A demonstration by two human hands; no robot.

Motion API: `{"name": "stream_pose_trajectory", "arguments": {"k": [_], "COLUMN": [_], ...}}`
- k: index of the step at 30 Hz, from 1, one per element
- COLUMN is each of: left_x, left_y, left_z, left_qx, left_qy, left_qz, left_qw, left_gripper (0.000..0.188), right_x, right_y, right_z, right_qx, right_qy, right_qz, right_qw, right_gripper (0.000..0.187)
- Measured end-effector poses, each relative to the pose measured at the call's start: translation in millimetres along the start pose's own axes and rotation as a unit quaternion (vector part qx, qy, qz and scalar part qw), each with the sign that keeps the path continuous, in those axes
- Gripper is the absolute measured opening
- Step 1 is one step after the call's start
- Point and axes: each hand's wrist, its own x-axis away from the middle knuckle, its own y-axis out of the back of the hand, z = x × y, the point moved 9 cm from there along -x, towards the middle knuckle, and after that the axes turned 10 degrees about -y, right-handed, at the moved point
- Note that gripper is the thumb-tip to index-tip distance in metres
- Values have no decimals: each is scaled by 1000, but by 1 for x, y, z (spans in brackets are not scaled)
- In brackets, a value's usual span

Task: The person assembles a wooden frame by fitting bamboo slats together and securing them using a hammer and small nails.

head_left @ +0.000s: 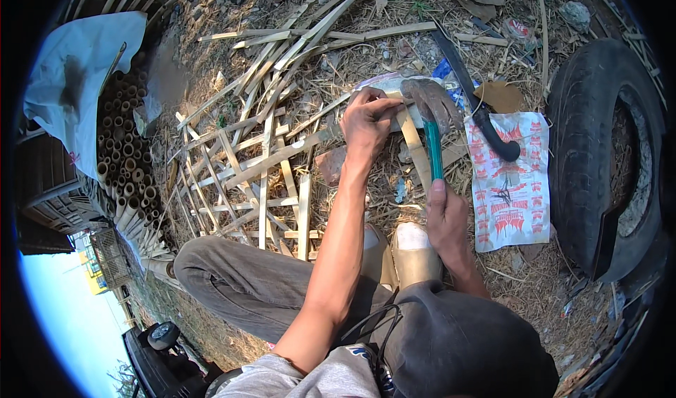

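My right hand [448,218] is wrapped round the teal handle of a hammer [433,151]. The handle's far end reaches a dark grey-brown lump [431,101]; I cannot tell how much of that is the hammer's head. Just left of it my left hand [367,122] is closed, thumb and fingertips pinched together over the top end of a flat bamboo strip [414,146]. Whatever the pinch holds is too small to make out. The strip slants from under the left fingertips down toward my right hand.
A woven bamboo lattice [264,162] lies to the left on straw-strewn ground. On the right are a long curved blade with black handle [501,141], a printed white sheet [493,232] bearing small nails [505,190], and a tyre [584,151]. Cut bamboo tubes [127,127] are stacked far left.
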Motion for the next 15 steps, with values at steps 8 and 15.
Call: {"name": "stream_pose_trajectory", "arguments": {"k": [8,15], "left_x": [2,1], "left_y": [3,-2], "left_z": [4,6], "left_qx": [-7,7], "left_qy": [12,24], "left_qz": [6,9], "left_qw": [1000,1000], "left_gripper": [24,24], "right_x": [5,1], "right_y": [-3,2], "right_z": [-1,-12], "right_qx": [-33,-1], "right_qy": [-8,-3], "right_qz": [11,-9], "right_qw": [999,1000], "right_gripper": [49,46]}}
